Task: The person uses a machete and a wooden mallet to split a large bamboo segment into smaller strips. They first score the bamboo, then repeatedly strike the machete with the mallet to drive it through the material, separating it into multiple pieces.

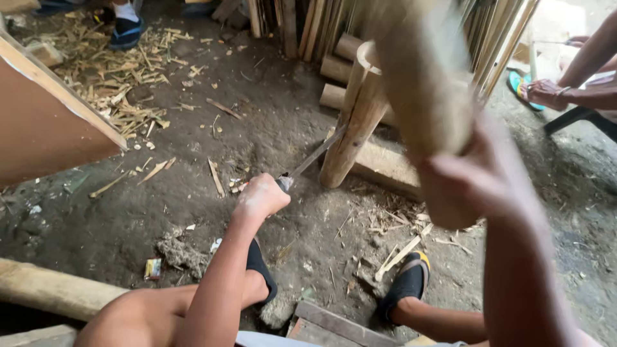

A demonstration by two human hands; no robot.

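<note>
- Bamboo post (360, 115) stands tilted on the dirt floor (193, 212) at about one o'clock from the left hand (260, 196), its foot against a flat board (385, 168).
- Left hand is closed tight round the handle of a long knife (313, 156); the blade tip touches the post's lower half.
- Right hand (479, 177), at three o'clock, is wrapped round a thick wooden club (421, 71), blurred and raised above the post.
- Judged from its look, the post is stiff, hollow and fairly light, smooth-skinned and prone to splitting along the grain; the upper rim seems the safest hold.
- Split strips (109, 71) litter the floor at eleven o'clock; another person's hand (546, 93) rests at two o'clock.
</note>
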